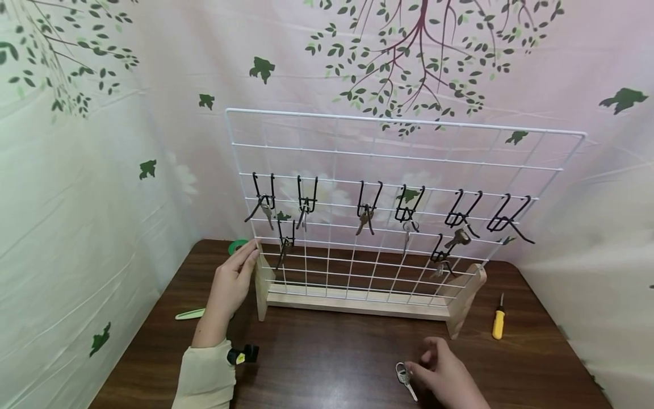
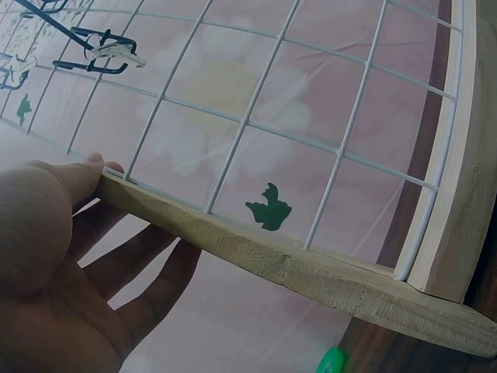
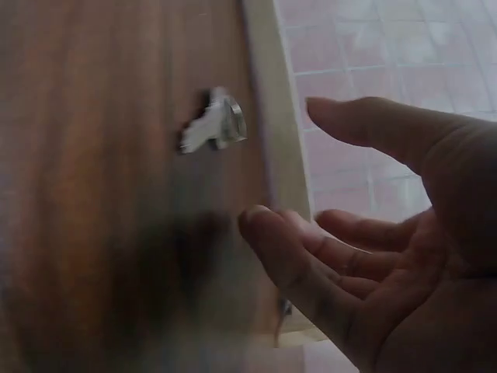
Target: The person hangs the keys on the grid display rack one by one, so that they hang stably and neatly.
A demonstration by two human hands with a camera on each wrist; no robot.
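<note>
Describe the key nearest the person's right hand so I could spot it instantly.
Start at the white wire rack standing on the brown table. In front of it, by the right hand, lies a silver key. Unlike the others, it lies flat on the table, not hung on a hook.

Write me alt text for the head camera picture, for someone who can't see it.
A person's left hand rests with straight fingers against the left wooden foot of a white wire grid rack hung with black hooks and keys, while the right hand reaches for a silver key on the dark wooden table. A yellow-handled screwdriver lies to the right.
</note>
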